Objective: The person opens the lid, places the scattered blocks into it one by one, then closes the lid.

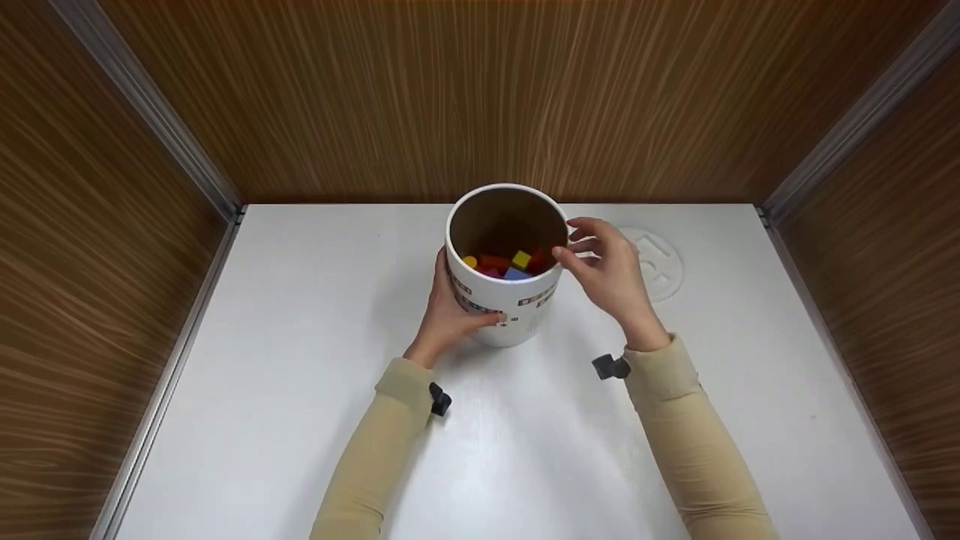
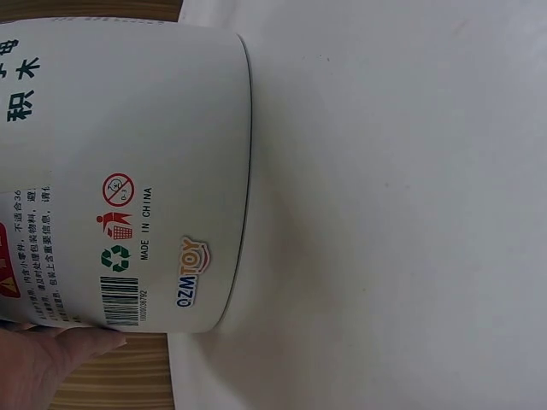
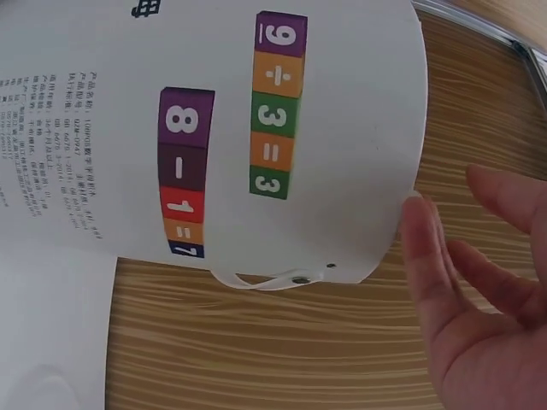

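A white cylindrical toy bucket (image 1: 517,300) stands upright on the table, its open top showing colored blocks (image 1: 517,264) in red, yellow and blue inside. My left hand (image 1: 448,315) grips its left side, the thumb lying across the printed front; in the left wrist view part of that hand (image 2: 51,359) shows below the barcode. At the right of the rim is my right hand (image 1: 611,274), holding nothing, fingers loosely bent. The right wrist view shows its thumb (image 3: 423,248) at the rim edge, with the other fingers spread apart.
A white round lid (image 1: 660,262) lies flat on the white table (image 1: 300,360), right of the bucket. Wood-grain panels (image 1: 480,97) enclose the back and sides. A white strap handle (image 3: 256,284) hangs on the bucket's side.
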Tool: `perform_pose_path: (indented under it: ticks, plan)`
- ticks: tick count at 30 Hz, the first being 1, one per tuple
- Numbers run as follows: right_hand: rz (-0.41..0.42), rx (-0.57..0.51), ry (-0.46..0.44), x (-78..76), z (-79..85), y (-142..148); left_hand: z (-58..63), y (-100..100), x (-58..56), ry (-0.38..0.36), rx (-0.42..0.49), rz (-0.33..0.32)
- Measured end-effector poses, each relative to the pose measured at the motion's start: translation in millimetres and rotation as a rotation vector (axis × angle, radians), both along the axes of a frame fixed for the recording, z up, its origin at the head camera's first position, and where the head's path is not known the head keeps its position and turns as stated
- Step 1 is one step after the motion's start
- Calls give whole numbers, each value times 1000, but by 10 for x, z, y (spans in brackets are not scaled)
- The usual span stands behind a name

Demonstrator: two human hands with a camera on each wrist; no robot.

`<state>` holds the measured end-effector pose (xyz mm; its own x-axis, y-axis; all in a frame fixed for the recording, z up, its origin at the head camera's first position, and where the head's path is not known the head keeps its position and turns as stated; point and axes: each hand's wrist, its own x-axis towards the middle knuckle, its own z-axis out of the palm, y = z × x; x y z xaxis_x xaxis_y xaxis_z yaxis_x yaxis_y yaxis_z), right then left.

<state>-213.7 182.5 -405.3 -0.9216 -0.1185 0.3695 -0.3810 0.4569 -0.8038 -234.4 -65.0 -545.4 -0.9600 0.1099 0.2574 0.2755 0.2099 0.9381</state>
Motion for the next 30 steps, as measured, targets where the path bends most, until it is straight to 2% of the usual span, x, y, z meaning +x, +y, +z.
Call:
perform_pose_path:
  ticks: [3,7,13,18,22,26,30]
  plan:
    - [2,-51,12,16,-49,25,7,-6,2,15,2,-4]
    - [-28,-55,11,32,-165,75,7,-14,5,29,-2,-6]
    - [-34,-39,-62,50,-400,105,-7,-24,-2,30,3,-5]
    - [8,-53,-124,42,-624,72,-17,-32,-10,40,4,-1]
    - [59,-65,-133,39,-797,30,-21,-36,2,37,-14,4]
    - [92,-49,-131,30,-911,-2,-16,-33,5,45,-15,3]
    - [112,-56,-168,-13,-1003,-6,-9,-31,7,53,-21,3]
